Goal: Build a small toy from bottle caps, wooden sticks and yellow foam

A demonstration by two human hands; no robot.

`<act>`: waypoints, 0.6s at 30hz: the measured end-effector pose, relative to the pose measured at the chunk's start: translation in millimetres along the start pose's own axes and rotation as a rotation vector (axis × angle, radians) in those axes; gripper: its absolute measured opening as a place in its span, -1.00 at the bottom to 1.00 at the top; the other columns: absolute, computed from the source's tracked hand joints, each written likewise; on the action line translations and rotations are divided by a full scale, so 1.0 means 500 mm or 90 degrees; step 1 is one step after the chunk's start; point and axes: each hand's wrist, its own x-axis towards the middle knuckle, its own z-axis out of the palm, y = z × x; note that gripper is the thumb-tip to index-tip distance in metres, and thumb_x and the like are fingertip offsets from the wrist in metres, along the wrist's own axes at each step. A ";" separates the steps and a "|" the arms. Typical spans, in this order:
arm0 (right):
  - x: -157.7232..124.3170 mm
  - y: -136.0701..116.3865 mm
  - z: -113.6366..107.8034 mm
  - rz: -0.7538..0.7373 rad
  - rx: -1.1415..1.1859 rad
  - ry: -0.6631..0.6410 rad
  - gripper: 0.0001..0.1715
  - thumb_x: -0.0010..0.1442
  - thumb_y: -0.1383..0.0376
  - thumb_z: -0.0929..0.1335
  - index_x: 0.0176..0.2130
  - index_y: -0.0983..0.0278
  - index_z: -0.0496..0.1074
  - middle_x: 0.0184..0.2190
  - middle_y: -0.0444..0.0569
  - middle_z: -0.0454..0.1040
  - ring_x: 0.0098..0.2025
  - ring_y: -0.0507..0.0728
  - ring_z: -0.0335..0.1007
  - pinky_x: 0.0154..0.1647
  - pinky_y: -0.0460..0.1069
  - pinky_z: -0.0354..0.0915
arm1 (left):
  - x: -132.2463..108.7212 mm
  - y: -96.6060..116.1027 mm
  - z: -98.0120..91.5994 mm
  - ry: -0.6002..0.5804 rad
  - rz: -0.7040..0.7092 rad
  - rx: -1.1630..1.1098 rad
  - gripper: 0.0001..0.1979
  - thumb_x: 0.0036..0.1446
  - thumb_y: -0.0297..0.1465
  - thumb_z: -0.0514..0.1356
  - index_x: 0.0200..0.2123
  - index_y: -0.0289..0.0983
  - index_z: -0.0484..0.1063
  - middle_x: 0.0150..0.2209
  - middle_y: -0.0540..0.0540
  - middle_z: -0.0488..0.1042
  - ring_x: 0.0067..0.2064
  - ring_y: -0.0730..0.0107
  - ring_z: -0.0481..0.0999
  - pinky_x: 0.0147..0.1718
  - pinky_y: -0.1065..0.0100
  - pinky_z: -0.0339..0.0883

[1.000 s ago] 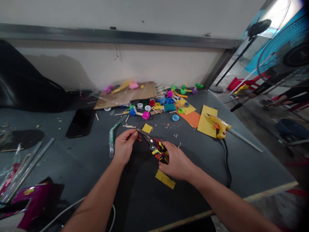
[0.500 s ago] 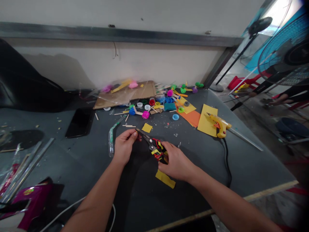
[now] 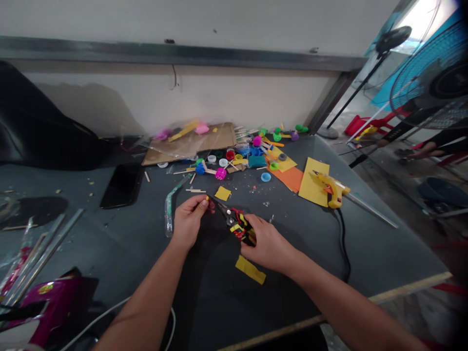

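My right hand (image 3: 268, 241) is wrapped round the red, yellow and black handles of a pair of long-nosed pliers (image 3: 229, 214). The pliers' dark jaws point up and left, their tips close to the fingers of my left hand (image 3: 190, 217). Pinched between my left thumb and forefinger is a small yellow piece (image 3: 207, 198), mostly hidden by the fingers. Just beyond the jaws lies a yellow paper square (image 3: 223, 193). A yellow paper strip (image 3: 250, 270) rests on the table below my right hand.
A yellow glue gun (image 3: 331, 190) lies on yellow paper at the right, its black cord trailing down. Bottle caps, sticks and cardboard (image 3: 190, 146) line the wall. A phone (image 3: 122, 186) and clear glue sticks (image 3: 44, 253) are at left. A fan (image 3: 438, 78) stands beyond the table.
The pliers' tips have shifted very slightly away from the yellow piece, which shows a little more at my left fingertips. Both hands stay almost in place.
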 end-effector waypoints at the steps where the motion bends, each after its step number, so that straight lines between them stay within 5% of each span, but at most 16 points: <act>1: 0.002 0.000 -0.002 0.008 0.003 -0.002 -0.41 -0.07 0.33 0.32 0.00 0.33 0.22 -0.17 0.09 0.39 -0.14 0.20 0.32 -0.15 0.04 0.23 | 0.000 0.001 0.001 0.001 -0.001 -0.004 -0.79 -0.02 -0.30 0.26 -0.33 -0.31 0.50 -0.44 -0.04 0.51 -0.43 0.45 0.45 -0.43 0.42 0.37; 10: 0.005 0.006 -0.007 0.038 0.001 0.005 -0.38 -0.08 0.27 0.34 0.02 0.29 0.22 -0.16 0.07 0.39 -0.14 0.19 0.34 -0.16 0.04 0.24 | -0.002 0.008 0.006 -0.003 -0.009 -0.017 -0.78 -0.01 -0.27 0.26 -0.33 -0.30 0.50 -0.45 -0.04 0.51 -0.44 0.44 0.45 -0.42 0.39 0.38; 18: 0.039 0.059 -0.021 0.064 -0.261 0.168 -0.20 -0.09 0.18 0.35 0.12 0.40 0.19 -0.09 0.22 0.37 -0.03 0.36 0.24 -0.06 0.19 0.17 | -0.006 0.016 0.010 -0.015 -0.036 -0.003 -0.73 0.04 -0.26 0.22 -0.24 -0.32 0.45 -0.47 -0.04 0.51 -0.47 0.47 0.45 -0.40 0.38 0.40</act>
